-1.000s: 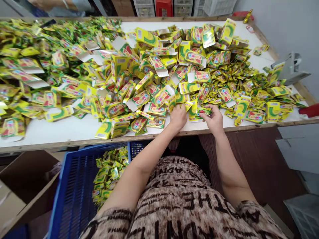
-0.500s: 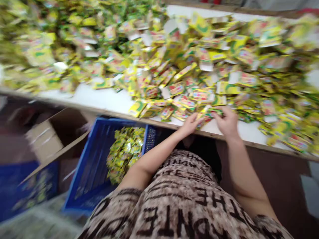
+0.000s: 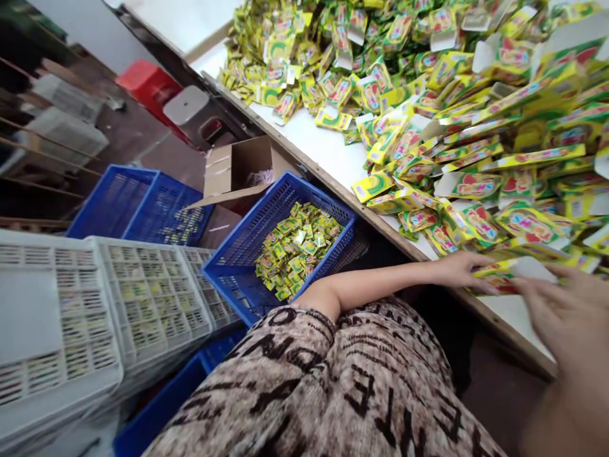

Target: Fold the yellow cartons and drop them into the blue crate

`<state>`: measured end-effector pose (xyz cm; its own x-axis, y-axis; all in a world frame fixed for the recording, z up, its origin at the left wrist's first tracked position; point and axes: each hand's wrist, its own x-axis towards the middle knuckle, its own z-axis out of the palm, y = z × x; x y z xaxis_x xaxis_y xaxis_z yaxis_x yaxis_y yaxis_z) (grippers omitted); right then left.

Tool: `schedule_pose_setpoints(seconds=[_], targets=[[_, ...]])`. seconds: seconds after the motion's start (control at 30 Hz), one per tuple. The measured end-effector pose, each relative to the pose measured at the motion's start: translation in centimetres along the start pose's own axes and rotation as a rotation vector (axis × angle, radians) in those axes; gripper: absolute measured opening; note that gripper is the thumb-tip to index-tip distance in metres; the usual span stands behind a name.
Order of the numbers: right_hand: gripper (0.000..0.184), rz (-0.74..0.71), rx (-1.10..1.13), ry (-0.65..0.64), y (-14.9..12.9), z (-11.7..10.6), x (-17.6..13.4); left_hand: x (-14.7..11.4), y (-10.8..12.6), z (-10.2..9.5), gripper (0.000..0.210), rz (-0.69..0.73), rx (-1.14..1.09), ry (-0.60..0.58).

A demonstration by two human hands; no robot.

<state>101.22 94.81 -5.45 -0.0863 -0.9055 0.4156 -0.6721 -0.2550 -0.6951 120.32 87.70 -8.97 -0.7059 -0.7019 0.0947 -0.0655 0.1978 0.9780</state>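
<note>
The view has swung left. The left hand and right hand, apart a second ago, now meet at one box, so both seem to work on it. The left pinches one end; the right is by the white flap, but I cannot tell if it grips. The box sits between them, near the table edge
</note>
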Motion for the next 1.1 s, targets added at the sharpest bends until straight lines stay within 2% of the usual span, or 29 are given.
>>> schedule_pose_setpoints(seconds=[0.07,0.1,0.17,0.2,0.23,0.27,0.33,0.43,0.57,0.63,0.7,0.77,0.87,0.93,0.97,1.1], targets=[[0.016,0.012,-0.015,0.032,-1.2,0.8,-0.9,-0.2,0.1,-0.2,0.037,-0.022,-0.012,-0.006],[0.017,0.070,0.007,0.106,-1.7,1.2,-1.4,-0.3,0.3,-0.3,0.038,-0.032,-0.036,-0.008],[0.022,0.257,0.163,0.374,-2.3,2.0,-2.2,-0.5,0.6,-0.4,0.039,-0.059,-0.133,-0.004],[0.028,0.366,0.311,0.409,-2.3,2.4,-2.6,-0.5,0.8,-0.4,0.041,-0.081,-0.185,0.011],[0.032,0.466,0.452,0.402,-2.1,2.9,-2.8,-0.5,1.0,-0.4,0.044,-0.108,-0.227,0.017],[0.035,0.552,0.583,0.337,-1.8,3.3,-3.0,-0.4,1.1,-0.5,0.045,-0.137,-0.256,0.013],[0.039,0.632,0.768,0.300,-1.1,3.8,-3.3,-0.2,1.5,-0.5,0.043,-0.182,-0.269,-0.005],[0.039,0.647,0.885,0.285,-0.4,3.9,-3.8,0.2,2.1,-0.6,0.029,-0.231,-0.234,0.025],[0.043,0.624,1.097,0.007,-0.1,3.8,-3.6,0.5,2.4,-1.0,0.017,-0.318,-0.368,0.127],[0.040,0.591,1.102,-0.043,-0.1,4.1,-2.9,0.5,2.3,-1.0,0.021,-0.337,-0.436,0.106],[0.029,0.549,1.008,-0.029,-0.3,4.6,-2.1,0.3,2.0,-0.8,0.029,-0.326,-0.467,0.089],[0.018,0.475,0.839,0.034,-0.6,5.0,-1.2,0.1,1.6,-0.3,0.034,-0.283,-0.462,0.139],[0.015,0.375,0.640,0.168,-0.9,5.3,-0.5,-0.1,0.9,0.6,0.035,-0.136,-0.322,0.373],[0.023,0.367,0.685,0.179,-1.0,5.4,-0.3,-0.1,0.4,1.1,0.032,-0.030,-0.186,0.525],[0.027,0.383,0.742,0.173,-0.9,5.5,-0.2,-0.1,0.3,1.2,0.031,0.002,-0.132,0.561],[0.036,0.475,0.881,0.193,-0.4,5.9,0.0,0.2,0.4,1.0,0.030,0.028,-0.072,0.558]])
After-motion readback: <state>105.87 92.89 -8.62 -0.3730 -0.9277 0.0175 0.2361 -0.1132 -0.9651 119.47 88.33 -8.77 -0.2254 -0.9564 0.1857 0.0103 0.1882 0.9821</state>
